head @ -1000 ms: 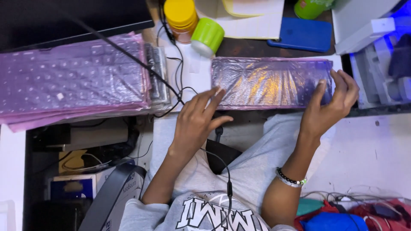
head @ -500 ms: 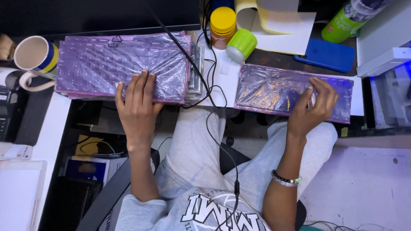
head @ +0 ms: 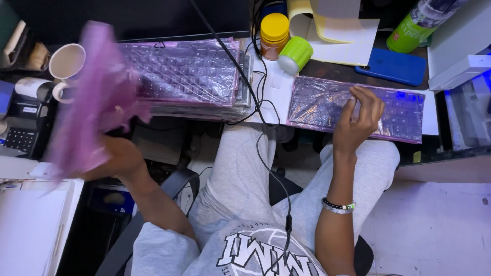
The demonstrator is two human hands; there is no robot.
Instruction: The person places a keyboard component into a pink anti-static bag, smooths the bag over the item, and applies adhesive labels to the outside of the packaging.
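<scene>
We see the right hand (head: 358, 120) lying flat, fingers spread, on one bagged keyboard (head: 355, 107) at the front edge of the bench (head: 455, 148), while the left hand (head: 115, 158) is raised off to the left, clamped on one blurred purple bag (head: 92, 102). Between the hands sits one stack of bagged keyboards (head: 189, 76), too tightly layered for us to count. Behind them we count two capped jars (head: 284, 41), one mug (head: 66, 64) and one blue phone (head: 391, 66).

Blurred purple bag (head: 92, 102); flat wrapped keyboard (head: 317, 105)
</scene>
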